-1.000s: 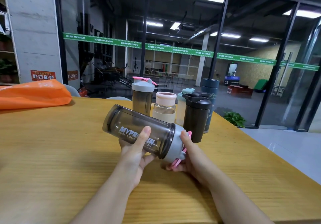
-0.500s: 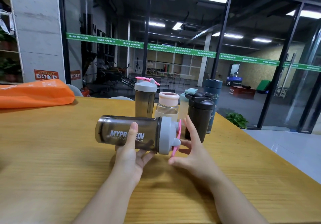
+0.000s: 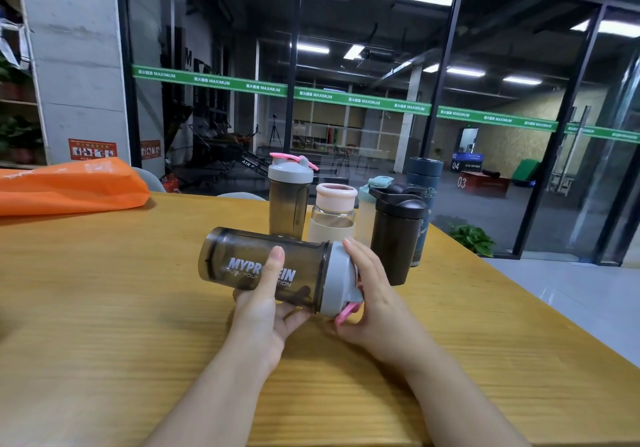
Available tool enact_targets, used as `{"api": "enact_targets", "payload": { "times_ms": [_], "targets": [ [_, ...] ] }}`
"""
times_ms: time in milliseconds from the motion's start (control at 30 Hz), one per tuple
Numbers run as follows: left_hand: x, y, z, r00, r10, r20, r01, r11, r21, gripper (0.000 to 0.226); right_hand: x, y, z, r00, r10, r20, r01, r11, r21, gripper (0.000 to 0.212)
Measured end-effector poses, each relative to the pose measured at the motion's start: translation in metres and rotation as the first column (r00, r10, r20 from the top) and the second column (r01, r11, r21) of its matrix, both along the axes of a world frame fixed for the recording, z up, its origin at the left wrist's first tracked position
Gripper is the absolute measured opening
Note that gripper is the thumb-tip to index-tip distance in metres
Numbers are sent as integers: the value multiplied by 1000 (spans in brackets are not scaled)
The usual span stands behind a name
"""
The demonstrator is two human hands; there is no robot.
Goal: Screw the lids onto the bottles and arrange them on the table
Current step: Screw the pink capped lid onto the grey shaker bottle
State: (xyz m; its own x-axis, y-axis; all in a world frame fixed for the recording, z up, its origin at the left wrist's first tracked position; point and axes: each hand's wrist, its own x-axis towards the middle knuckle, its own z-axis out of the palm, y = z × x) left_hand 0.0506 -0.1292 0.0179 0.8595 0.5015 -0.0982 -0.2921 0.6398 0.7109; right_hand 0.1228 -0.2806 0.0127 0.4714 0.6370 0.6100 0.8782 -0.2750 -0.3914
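Note:
I hold a smoky grey shaker bottle (image 3: pixel 242 259) sideways above the wooden table (image 3: pixel 104 308). My left hand (image 3: pixel 263 311) cups its body from below, thumb across the white lettering. Its grey lid (image 3: pixel 337 283) with a pink flip tab points right, and my right hand (image 3: pixel 374 294) is wrapped around that lid. Behind stand several capped bottles: a matching grey shaker with a pink tab (image 3: pixel 290 200), a clear bottle with a pale pink lid (image 3: pixel 334 216), a light one with a mint lid (image 3: pixel 367 214), a black shaker (image 3: pixel 398 235) and a dark blue flask (image 3: pixel 424 197).
An orange bag (image 3: pixel 69 186) lies on the table at the far left. The table's right edge (image 3: pixel 540 322) runs diagonally beside a grey floor. A glass wall stands behind the bottles, with a potted plant (image 3: pixel 472 238) on the floor below it.
My right hand, which had drawn off the lid with fingers spread, has closed around it again. The bottle has stayed sideways, its lid end dipping slightly.

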Motion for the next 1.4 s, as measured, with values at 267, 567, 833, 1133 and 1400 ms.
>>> {"api": "enact_targets", "payload": {
  "times_ms": [267, 567, 833, 1133, 1400],
  "targets": [
    [4, 1, -3, 1000, -21, 22, 21, 999, 34, 90, -3, -3, -1, 973, 2, -233, 24, 994, 108, 108],
    [3, 1, -4, 996, -82, 37, 80, 995, 59, 87, -7, -5, 3, 921, -74, -383, 146, 976, 163, 89],
    [2, -2, -3, 991, -107, 79, 100, 991, 85, 78, -5, 0, 2, 789, 54, -612, 172, 937, 304, 50],
    [2, -1, -5, 987, -129, 100, 113, 982, 154, 78, -8, -2, 14, 687, -24, -726, 191, 970, 148, 70],
    [4, 2, -4, 994, -71, 80, 66, 996, 66, 85, -5, -1, 4, 801, 56, -596, 146, 947, 286, 67]
  ]
}}
